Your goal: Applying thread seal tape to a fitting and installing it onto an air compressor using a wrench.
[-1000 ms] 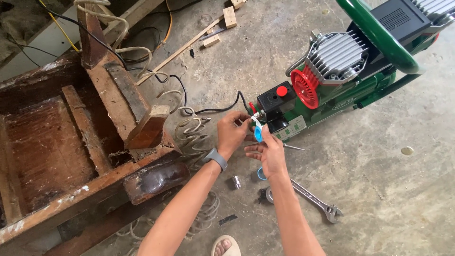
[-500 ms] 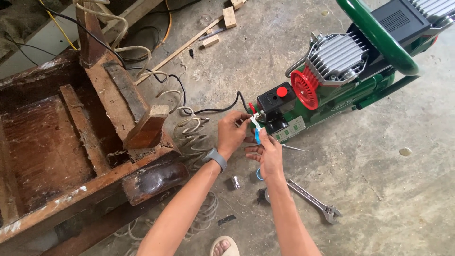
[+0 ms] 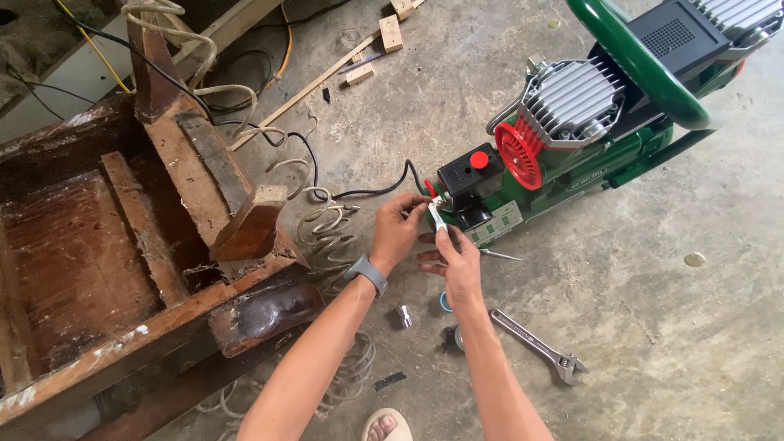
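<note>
A bare concrete floor (image 3: 621,327), grey and stained, fills the view. Nearest, below the compressor (image 3: 572,139), a sandalled toe (image 3: 388,425) shows at the bottom edge. A wrench (image 3: 539,347) lies on the floor just right of the right forearm, well short of the compressor. A small metal socket (image 3: 406,316) sits between the two forearms, and a blue-rimmed roll (image 3: 445,302) is half hidden under the right wrist.

The right hand (image 3: 457,261) pinches a white strip (image 3: 438,216) between thumb and fingers, just in front of the compressor's black switch box (image 3: 468,175). The left hand (image 3: 398,229), a watch (image 3: 367,273) on its wrist, is curled with its fingertips closed on a small fitting (image 3: 433,198) at the box's left side; the fitting itself is too small to make out. A black cable (image 3: 384,192) runs left from the box.

Left of the compressor, a coiled hose (image 3: 327,229) lies against a worn wooden frame (image 3: 122,245), cut off at the left edge. Beyond, wood offcuts (image 3: 390,33) and a yellow cord (image 3: 98,53) lie about. The compressor's far end runs out of view at the top right.
</note>
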